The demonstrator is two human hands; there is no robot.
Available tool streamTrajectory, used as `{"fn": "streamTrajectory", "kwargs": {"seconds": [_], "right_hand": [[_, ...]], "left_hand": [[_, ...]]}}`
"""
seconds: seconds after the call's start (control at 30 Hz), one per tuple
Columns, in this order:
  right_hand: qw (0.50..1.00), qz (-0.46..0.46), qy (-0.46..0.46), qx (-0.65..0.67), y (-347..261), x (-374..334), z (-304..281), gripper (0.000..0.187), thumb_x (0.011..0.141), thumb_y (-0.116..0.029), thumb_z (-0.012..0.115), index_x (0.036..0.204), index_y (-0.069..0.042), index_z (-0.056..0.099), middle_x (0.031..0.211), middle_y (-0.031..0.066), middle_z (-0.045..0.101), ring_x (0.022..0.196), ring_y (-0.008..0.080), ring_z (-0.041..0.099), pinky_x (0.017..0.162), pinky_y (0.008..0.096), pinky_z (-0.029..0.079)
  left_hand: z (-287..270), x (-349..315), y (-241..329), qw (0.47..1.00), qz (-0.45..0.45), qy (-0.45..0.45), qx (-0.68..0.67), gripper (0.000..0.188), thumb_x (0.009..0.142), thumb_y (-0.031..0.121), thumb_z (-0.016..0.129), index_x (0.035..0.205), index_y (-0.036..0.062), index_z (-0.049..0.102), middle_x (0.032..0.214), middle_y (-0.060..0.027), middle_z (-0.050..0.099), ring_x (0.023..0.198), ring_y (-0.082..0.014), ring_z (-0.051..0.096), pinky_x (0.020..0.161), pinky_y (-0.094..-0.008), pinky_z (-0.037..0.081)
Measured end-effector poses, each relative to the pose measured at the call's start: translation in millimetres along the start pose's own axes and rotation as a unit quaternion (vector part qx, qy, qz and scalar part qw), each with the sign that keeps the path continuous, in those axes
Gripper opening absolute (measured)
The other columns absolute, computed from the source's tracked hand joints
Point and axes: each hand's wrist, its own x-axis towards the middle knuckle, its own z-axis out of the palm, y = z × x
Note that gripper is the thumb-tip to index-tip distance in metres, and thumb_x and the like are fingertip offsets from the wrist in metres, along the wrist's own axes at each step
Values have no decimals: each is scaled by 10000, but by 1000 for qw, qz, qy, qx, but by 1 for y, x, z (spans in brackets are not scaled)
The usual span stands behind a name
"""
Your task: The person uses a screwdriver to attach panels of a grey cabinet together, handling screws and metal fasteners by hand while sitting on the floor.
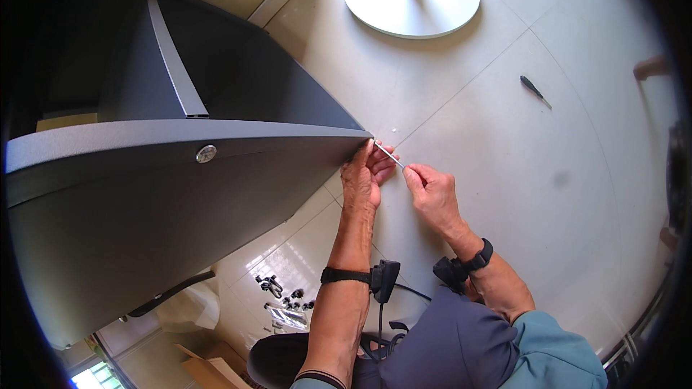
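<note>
A large dark grey metal cabinet [180,194] lies tilted on the left, its open shelved side facing up. At its right corner is my left hand [362,173], thumb pressed at the edge and other fingers loosely curled behind a thin silver metal rod [390,155]. What lies between the left thumb and fingertips is hidden. My right hand [434,193] is closed around the lower end of that rod. The rod's tip meets the cabinet corner beside my left thumb. Its handle, if any, is covered by the right hand.
On the floor at right lies a black-handled screwdriver [533,89]. A round white pedestal base [432,11] stands at the back. Small black hardware pieces [270,285] and a clear bag [287,315] lie below the cabinet, near a cardboard box [209,372].
</note>
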Motion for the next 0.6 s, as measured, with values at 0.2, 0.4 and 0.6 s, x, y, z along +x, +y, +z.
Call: {"fn": "streamTrajectory", "kwargs": {"seconds": [0.2,0.4,0.6], "right_hand": [[997,67,-4,43,9,-1,1,201,917,-156,605,914,34,671,601,76,554,545,107,490,512,286,415],[988,117,-39,89,21,5,-4,241,927,-191,613,923,43,675,596,0,504,577,68,444,521,266,400],[992,94,-46,69,19,4,-3,248,928,-197,610,916,42,675,583,17,500,572,71,447,520,268,402]], "left_hand": [[0,-2,0,1000,10,-18,-1,271,837,280,702,948,41,640,880,-147,708,742,-243,706,688,-339,580],[1,-7,3,999,10,-32,-2,155,868,163,682,977,57,652,925,-139,707,748,-221,705,667,-335,588],[3,-7,2,1000,7,1,4,152,855,154,708,951,48,658,869,-125,705,736,-227,705,663,-325,589]]}}
